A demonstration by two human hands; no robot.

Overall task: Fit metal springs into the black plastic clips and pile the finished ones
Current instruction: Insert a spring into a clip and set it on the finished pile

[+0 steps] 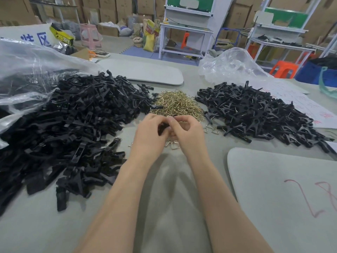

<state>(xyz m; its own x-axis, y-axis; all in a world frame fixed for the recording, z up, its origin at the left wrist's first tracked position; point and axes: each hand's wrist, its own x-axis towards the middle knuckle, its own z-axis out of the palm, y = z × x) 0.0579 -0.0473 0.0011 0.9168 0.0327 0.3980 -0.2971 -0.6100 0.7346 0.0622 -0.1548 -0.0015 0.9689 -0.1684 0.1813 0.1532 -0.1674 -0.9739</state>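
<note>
- Reaching forward over the grey table [45,225], two bare forearms meet near its middle. A grey board [273,189] with red marks lies just to their right.
- The left hand [149,137] curls its fingers round a black clip [161,128], held low over the table at the near edge of the springs.
- The right hand [188,133] pinches the same clip from above with thumb and forefinger, the other fingers bent. Whether it also holds a spring cannot be told.
- A few loose springs [173,144] lie on the table under the hands.
- Just beyond the fingers, the brass-coloured spring heap [177,104] sits between two black piles.
- On the left spreads the large pile of clip parts [73,125], its far side under a clear plastic bag [27,70].
- On the right lies the finished pile [259,114], wire showing in its clips, touching a white paper sheet [310,108].
- Farther back are a second grey board [142,72], a crumpled clear bag [229,66] and white workbenches [186,31].
</note>
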